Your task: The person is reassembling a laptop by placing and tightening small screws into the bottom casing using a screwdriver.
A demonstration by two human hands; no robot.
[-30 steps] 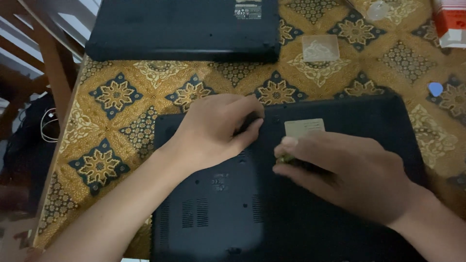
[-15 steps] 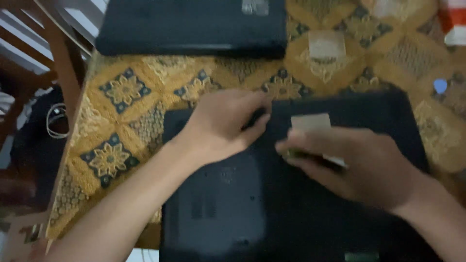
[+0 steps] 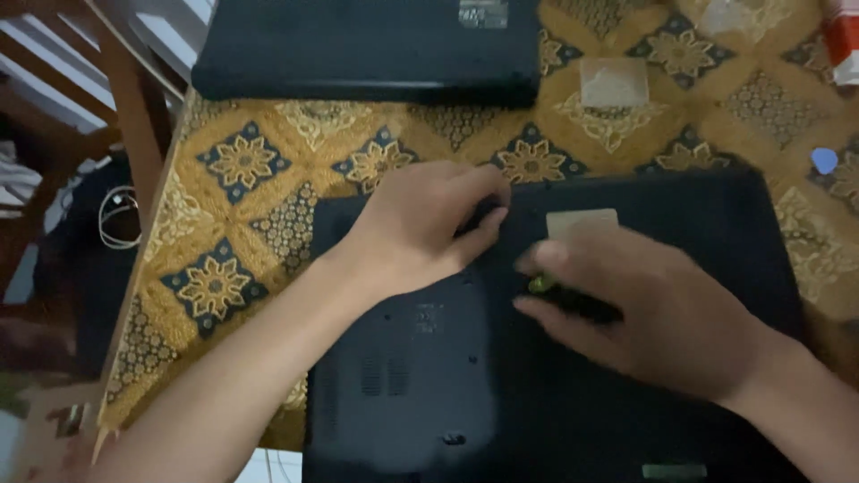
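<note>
- Left hand point(image 3: 420, 234) flat, empty, bracing upturned black laptop point(image 3: 447, 385) on the patterned desk point(image 3: 242, 179).
- Right hand point(image 3: 653, 313) grasps a dark screwdriver point(image 3: 559, 293), now shifted slightly left of the pale sticker point(image 3: 582, 221); screw work apparently continues.

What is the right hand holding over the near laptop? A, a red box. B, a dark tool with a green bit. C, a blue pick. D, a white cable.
B: the right hand grips a dark tool with a green bit at its end, held against the underside of the near laptop; the left hand rests on the laptop beside it.
</note>
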